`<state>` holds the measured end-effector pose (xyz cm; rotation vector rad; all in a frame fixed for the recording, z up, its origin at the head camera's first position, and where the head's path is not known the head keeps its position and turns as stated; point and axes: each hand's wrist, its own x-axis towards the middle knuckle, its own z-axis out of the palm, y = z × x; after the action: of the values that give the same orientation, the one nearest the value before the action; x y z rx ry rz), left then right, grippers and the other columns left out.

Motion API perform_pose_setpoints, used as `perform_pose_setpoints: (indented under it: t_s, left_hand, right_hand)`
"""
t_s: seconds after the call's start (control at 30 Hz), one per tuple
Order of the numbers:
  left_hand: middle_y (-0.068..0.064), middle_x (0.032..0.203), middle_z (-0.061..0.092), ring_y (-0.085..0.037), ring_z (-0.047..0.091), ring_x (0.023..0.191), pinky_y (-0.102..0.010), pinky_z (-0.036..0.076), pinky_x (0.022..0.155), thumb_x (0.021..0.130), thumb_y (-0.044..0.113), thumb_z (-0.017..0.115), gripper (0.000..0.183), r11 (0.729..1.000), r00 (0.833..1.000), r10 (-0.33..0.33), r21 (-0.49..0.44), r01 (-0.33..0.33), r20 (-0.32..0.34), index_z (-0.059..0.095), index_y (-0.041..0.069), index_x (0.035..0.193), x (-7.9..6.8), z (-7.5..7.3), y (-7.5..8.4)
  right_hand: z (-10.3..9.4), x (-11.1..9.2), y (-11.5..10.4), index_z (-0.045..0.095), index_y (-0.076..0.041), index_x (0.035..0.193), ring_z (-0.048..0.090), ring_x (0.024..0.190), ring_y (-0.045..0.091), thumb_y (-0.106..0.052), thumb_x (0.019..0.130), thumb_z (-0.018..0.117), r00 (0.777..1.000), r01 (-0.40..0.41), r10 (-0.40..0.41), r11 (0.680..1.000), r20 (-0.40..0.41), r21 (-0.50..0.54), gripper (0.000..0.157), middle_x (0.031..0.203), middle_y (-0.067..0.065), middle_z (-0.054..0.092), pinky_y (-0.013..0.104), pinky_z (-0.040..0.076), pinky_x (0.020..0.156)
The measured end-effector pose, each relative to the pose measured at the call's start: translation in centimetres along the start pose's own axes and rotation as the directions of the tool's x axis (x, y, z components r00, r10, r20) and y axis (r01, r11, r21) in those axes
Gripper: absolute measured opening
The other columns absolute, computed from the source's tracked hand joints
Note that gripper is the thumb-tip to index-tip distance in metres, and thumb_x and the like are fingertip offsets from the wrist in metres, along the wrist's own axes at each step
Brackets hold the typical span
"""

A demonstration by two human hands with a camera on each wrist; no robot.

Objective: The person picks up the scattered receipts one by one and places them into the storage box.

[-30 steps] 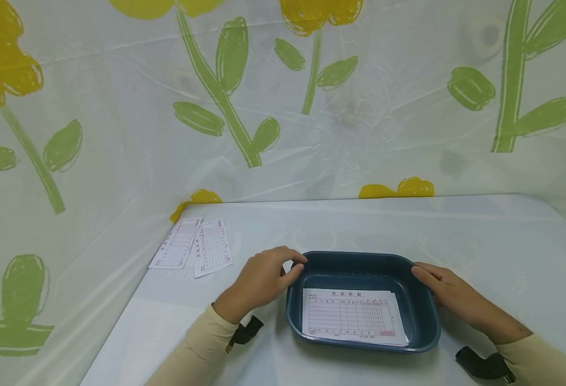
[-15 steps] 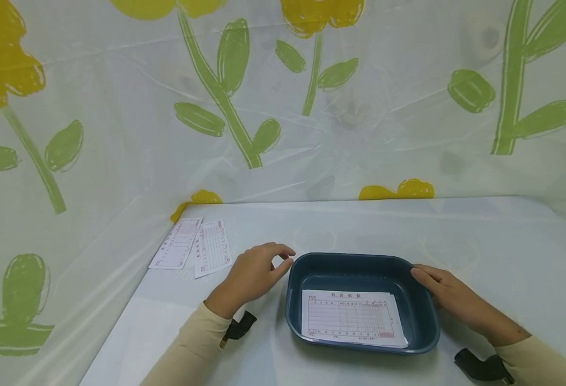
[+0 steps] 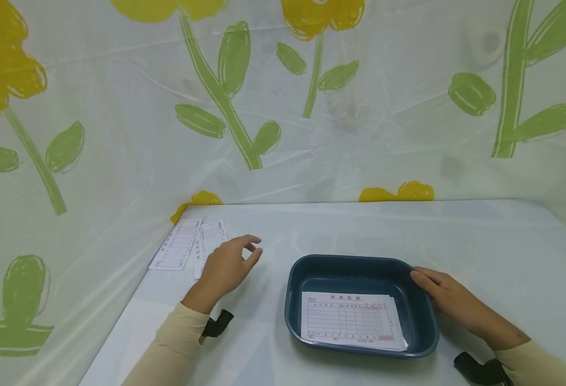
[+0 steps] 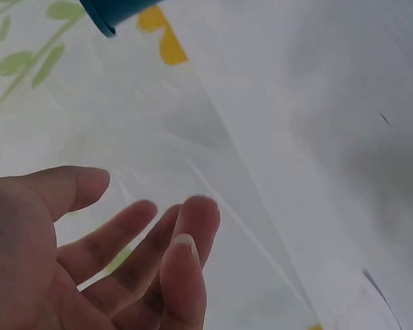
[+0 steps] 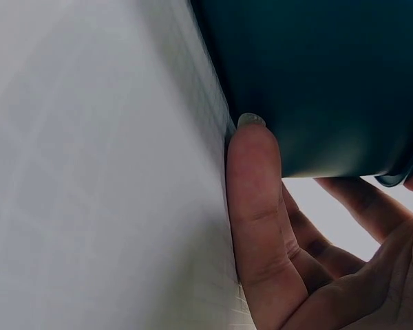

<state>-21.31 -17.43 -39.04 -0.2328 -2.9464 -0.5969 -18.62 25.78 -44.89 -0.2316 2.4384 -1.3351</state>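
A dark teal rectangular plastic tray stands on the white table. Flat on its bottom lies a small stack of printed receipt slips. My right hand grips the tray's right rim, thumb over the edge; in the right wrist view its fingers lie against the outer wall, one fingertip low by the table. My left hand hovers left of the tray with nothing in it, fingers loosely bent. In the head view it partly covers one of two loose receipt slips. The other slip lies beside it.
The white table meets a hanging plastic sheet with printed flowers at its back and left. A black wrist mount sits below the left wrist and another below the right.
My left hand has let go of the tray's upper left corner and moved left toward the loose slips. My right hand keeps its grip on the tray, which stays nearly in place.
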Motion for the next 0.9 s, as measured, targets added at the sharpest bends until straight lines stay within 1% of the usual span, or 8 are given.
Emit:
perform_pose_setpoints:
  t_s: [0.1,0.17,0.33,0.47,0.63,0.77,0.9]
  left_hand:
    - [-0.003,0.109,0.075,-0.013,0.060,0.067,-0.026,0.043,0.050,0.096,0.032,0.065,0.034,0.999,0.998,-0.053,0.009,0.053,-0.023,0.067,0.017,0.127,0.0,-0.4,-1.4]
    - [-0.005,0.111,0.074,-0.014,0.059,0.066,-0.027,0.042,0.049,0.096,0.032,0.065,0.036,0.996,0.996,-0.087,0.016,0.087,-0.029,0.066,0.016,0.128,0.1,-0.8,-2.4]
    - [-0.010,0.116,0.072,-0.020,0.063,0.074,-0.028,0.042,0.051,0.096,0.035,0.063,0.041,0.984,0.985,-0.173,0.041,0.174,-0.013,0.063,0.014,0.131,0.0,-1.5,-4.8]
    - [-0.015,0.121,0.070,-0.024,0.066,0.077,-0.031,0.044,0.054,0.097,0.038,0.060,0.045,0.969,0.970,-0.243,0.053,0.241,0.015,0.060,0.012,0.134,-0.1,-1.8,-6.5]
    - [-0.019,0.127,0.066,-0.031,0.068,0.091,-0.038,0.048,0.063,0.099,0.041,0.056,0.051,0.949,0.949,-0.312,0.073,0.308,0.043,0.056,0.008,0.137,-0.2,-1.8,-8.2]
    - [-0.023,0.136,0.059,-0.035,0.065,0.099,-0.044,0.050,0.070,0.099,0.042,0.054,0.057,0.932,0.930,-0.358,0.095,0.350,0.081,0.052,0.004,0.141,-0.2,-1.6,-9.1]
    - [-0.026,0.142,0.053,-0.038,0.062,0.105,-0.051,0.049,0.076,0.099,0.043,0.053,0.061,0.916,0.911,-0.390,0.156,0.370,0.131,0.049,0.001,0.143,-0.2,-1.3,-9.6]
  right_hand:
    - [0.0,-0.1,-0.1,0.034,0.011,0.149,0.056,0.124,0.042,-0.044,0.108,0.035,1.000,0.002,-0.002,1.000,-0.005,-0.003,0.068,0.147,0.034,0.044,0.044,0.059,0.081]
    - [0.0,-0.1,-0.1,0.035,0.011,0.149,0.058,0.123,0.041,-0.043,0.108,0.035,1.000,0.006,-0.006,1.000,-0.002,0.000,0.067,0.147,0.034,0.045,0.044,0.060,0.081]
    - [-0.1,0.0,0.0,0.034,0.011,0.149,0.056,0.125,0.043,-0.042,0.109,0.033,1.000,0.003,-0.003,1.000,-0.001,-0.009,0.067,0.148,0.034,0.042,0.045,0.059,0.082]
    - [0.0,-0.2,-0.1,0.035,0.012,0.148,0.055,0.125,0.042,-0.042,0.109,0.032,1.000,0.012,-0.012,0.999,-0.006,-0.030,0.066,0.148,0.034,0.042,0.045,0.059,0.082]
    - [0.0,-0.2,-0.2,0.034,0.012,0.148,0.055,0.125,0.042,-0.042,0.109,0.033,1.000,0.016,-0.017,1.000,-0.005,-0.021,0.066,0.148,0.034,0.043,0.044,0.059,0.082]
    - [0.0,-0.2,-0.1,0.033,0.013,0.148,0.055,0.126,0.043,-0.039,0.109,0.032,1.000,0.026,-0.026,1.000,0.003,0.003,0.065,0.148,0.035,0.042,0.045,0.059,0.082]
    - [0.0,-0.1,0.1,0.033,0.012,0.149,0.055,0.127,0.044,-0.040,0.109,0.032,1.000,0.010,-0.010,1.000,0.001,0.007,0.065,0.149,0.035,0.040,0.045,0.059,0.082]
